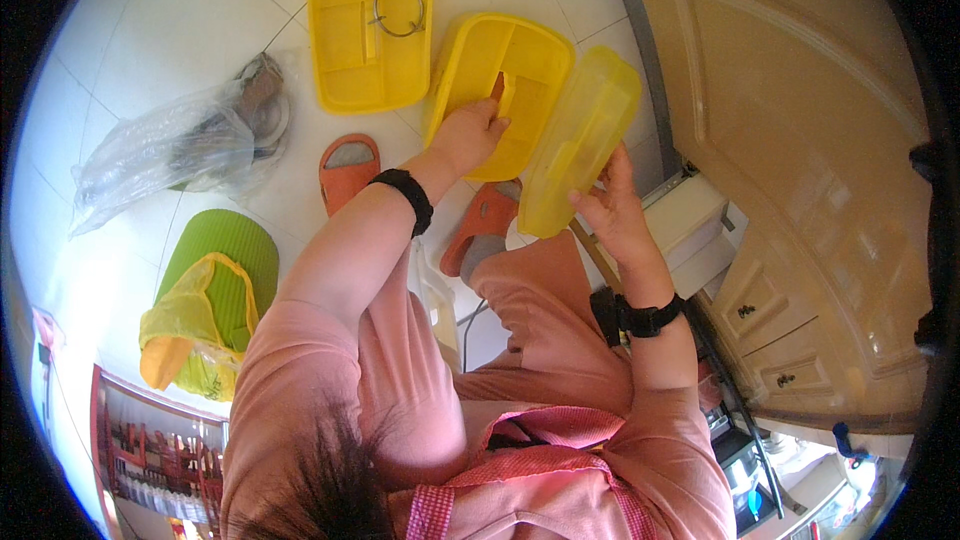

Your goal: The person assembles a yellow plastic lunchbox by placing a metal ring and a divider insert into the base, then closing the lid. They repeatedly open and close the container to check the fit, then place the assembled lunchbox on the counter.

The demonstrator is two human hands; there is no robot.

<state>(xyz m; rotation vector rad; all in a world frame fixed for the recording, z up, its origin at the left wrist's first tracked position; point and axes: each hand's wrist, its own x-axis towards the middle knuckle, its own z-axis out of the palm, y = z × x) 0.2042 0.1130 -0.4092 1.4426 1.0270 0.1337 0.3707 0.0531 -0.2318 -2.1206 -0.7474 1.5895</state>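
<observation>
My left hand (472, 136) reaches into a yellow compartment tray (535, 52). Its fingers are closed at the raised handle (508, 98) in the middle, though the fingertips are partly hidden. At the right, my right hand (612, 202) grips the near lower edge of a translucent yellow plastic lid (583, 135), tilted up on its side against the tray's right. A second yellow compartment tray (340, 70) lies flat on the floor, farther left. Inside it rests a round metal ring (378, 20) with small clips.
Orange slippers (345, 175) are on the white tiled floor (250, 0) before me. A clear plastic bag (170, 150) with dark contents lies left. Nearer stands a green ribbed bin (225, 245) with a yellow liner. Beige cabinets (790, 140) line the right side.
</observation>
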